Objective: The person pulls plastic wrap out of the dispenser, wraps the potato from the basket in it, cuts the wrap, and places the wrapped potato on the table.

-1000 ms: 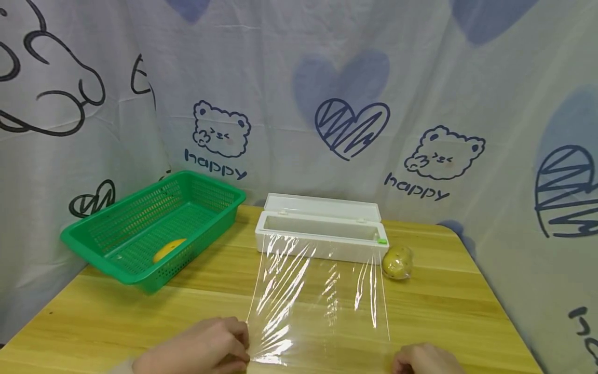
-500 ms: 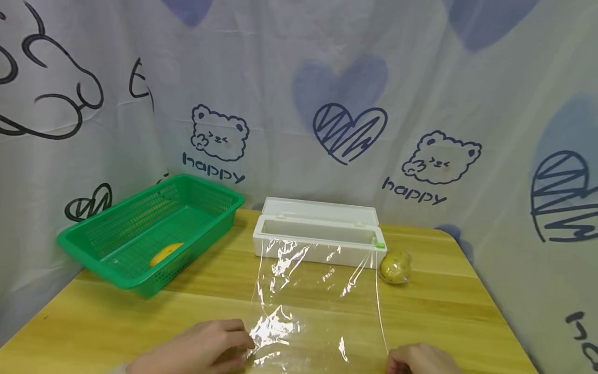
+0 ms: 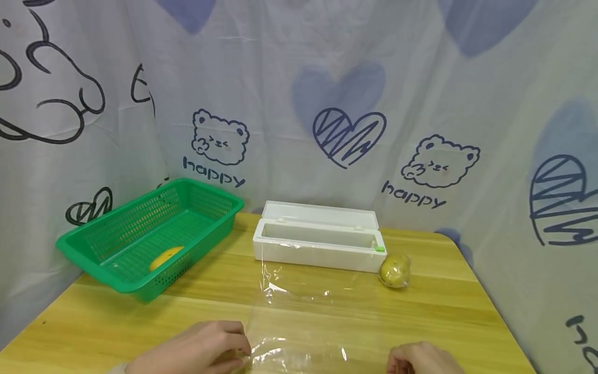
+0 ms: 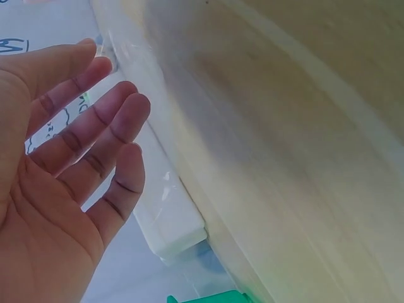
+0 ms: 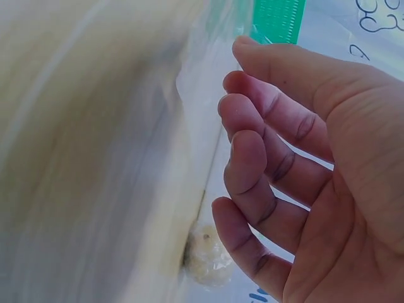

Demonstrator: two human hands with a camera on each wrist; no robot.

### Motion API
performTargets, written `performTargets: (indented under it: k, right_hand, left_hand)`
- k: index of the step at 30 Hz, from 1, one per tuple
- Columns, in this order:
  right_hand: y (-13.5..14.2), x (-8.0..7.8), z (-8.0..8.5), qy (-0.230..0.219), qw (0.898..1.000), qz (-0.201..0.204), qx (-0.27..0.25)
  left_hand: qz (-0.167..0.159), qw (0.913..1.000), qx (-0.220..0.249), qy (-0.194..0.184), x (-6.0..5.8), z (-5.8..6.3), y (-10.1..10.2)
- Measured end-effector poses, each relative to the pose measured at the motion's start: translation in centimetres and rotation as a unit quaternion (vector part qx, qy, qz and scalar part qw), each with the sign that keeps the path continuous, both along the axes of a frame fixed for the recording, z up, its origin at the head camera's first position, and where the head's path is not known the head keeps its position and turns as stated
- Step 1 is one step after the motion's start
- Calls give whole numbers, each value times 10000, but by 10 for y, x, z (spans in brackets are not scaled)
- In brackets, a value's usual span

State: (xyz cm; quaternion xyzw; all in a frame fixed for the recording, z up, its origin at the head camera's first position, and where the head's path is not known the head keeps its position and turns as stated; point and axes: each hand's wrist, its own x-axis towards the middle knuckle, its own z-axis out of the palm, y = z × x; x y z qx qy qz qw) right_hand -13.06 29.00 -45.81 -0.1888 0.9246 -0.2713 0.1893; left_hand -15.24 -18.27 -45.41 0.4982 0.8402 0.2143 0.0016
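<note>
Where it stretched taut, clear film now sags

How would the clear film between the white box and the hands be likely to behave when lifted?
The clear film would probably be floppy, since its scattered glints show wrinkles. It is likely light, looking thin, with the wooden table visible through it. It may crumple easily, as glinting creases gather beside the left hand.

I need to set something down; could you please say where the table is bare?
The table is bare between green basket and left hand, and right of the wrapped round item. Crowded: the middle, with clear film before the white box.
</note>
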Motion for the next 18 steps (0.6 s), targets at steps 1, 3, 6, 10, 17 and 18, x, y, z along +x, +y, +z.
performTargets:
  k: [1,3,6,10,17,18]
  right_hand:
    - [0,0,1,12,10000,-5,-22]
    - [1,0,4,107,9999,-24,5]
    - [1,-1,7,175,9997,-121,102]
    - [1,-1,11,342,9991,-185,138]
    - [-1,-4,19,407,9985,-348,133]
    - [-2,-4,20,412,9985,-345,114]
  left_hand:
    - [-22,10000,30,65,0,0,0]
    - [-55,9998,92,180,-1,0,-1]
    - [-45,9996,120,239,-1,2,-1]
    - [38,9999,-4,134,-2,9,-3]
    - [318,9939,189,1036,-10,32,-11]
    - [425,9929,209,1087,-12,38,-14]
